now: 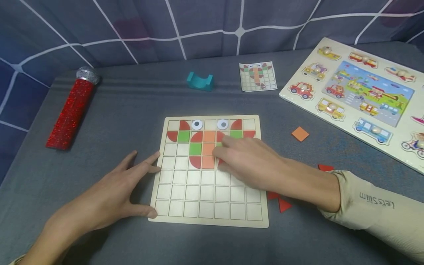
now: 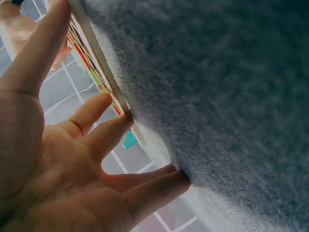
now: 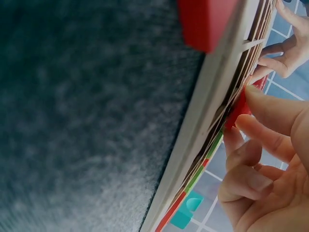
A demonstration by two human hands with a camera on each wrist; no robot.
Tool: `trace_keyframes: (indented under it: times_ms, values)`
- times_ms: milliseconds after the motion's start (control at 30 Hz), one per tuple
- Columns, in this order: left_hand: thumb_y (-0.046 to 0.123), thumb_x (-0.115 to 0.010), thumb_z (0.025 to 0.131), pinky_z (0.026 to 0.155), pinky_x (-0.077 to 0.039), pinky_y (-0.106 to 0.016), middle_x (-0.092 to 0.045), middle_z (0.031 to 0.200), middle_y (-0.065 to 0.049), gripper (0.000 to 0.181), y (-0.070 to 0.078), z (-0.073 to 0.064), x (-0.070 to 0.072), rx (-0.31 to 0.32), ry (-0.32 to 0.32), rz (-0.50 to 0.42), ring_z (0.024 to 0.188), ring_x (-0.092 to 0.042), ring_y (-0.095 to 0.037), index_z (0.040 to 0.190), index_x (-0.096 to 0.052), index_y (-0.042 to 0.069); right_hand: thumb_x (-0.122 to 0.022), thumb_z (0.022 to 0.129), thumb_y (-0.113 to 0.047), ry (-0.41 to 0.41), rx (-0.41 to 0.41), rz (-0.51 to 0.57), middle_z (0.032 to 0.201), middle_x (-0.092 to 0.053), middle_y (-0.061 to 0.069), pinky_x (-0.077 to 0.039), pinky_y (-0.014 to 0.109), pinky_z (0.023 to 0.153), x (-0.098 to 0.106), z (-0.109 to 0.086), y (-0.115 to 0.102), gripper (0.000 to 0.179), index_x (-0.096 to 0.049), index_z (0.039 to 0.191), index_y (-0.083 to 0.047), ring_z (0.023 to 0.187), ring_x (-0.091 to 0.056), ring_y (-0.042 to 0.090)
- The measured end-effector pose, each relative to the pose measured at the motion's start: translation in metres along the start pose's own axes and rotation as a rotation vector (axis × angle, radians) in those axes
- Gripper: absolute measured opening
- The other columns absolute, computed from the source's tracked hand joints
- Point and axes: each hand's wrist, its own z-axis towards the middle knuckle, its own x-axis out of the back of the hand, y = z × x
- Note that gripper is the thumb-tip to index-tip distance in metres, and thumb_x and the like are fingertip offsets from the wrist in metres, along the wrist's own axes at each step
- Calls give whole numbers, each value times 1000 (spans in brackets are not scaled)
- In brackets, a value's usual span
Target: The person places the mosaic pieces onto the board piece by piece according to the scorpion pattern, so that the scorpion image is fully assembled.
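A wooden grid board lies in front of me, its upper rows holding red quarter-round tiles, green and orange square tiles, and two googly-eye pieces. My right hand is over the right half of the board. Between its thumb and fingers it pinches a red tile, close over the grid; the hand mostly hides it from the head camera. Along the board's left edge, my left hand is spread with its thumb at the lower corner. In the left wrist view, its fingertips touch the board's side.
Loose red pieces lie by my right forearm, and an orange square sits farther up. Behind the board are a teal holder and a pattern card. A vehicle puzzle is at right, a red glittery microphone at left.
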Motion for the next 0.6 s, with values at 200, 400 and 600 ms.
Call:
trace_keyframes:
  times_ms: [200, 400, 600]
  values:
    - [74, -78, 52, 93, -27, -80, -52, 144, 2, 127, 0, -1, 0, -4, 5, -9, 144, -11, -51, 157, -25, 26, -73, 89, -13, -6, 13, -6, 84, -55, 0, -40, 22, 47, 0, 0, 0, 16, -71, 104, -9, 64, -49, 13]
    - [74, -78, 53, 93, -27, -79, -54, 142, 3, 126, 0, -2, 0, -11, 9, -10, 144, -11, -50, 157, -24, 26, -72, 88, -11, 24, 22, 19, 84, -56, -2, -41, 23, 48, 2, -4, 2, 17, -71, 105, -11, 65, -49, 11]
    - [70, -81, 53, 93, -29, -79, -55, 142, 1, 124, -1, -1, -1, -18, 17, -12, 144, -11, -50, 156, -27, 25, -71, 88, -6, -3, 2, 25, 90, -61, -1, -48, 26, 55, 5, -6, 4, 21, -72, 108, -11, 74, -55, 12]
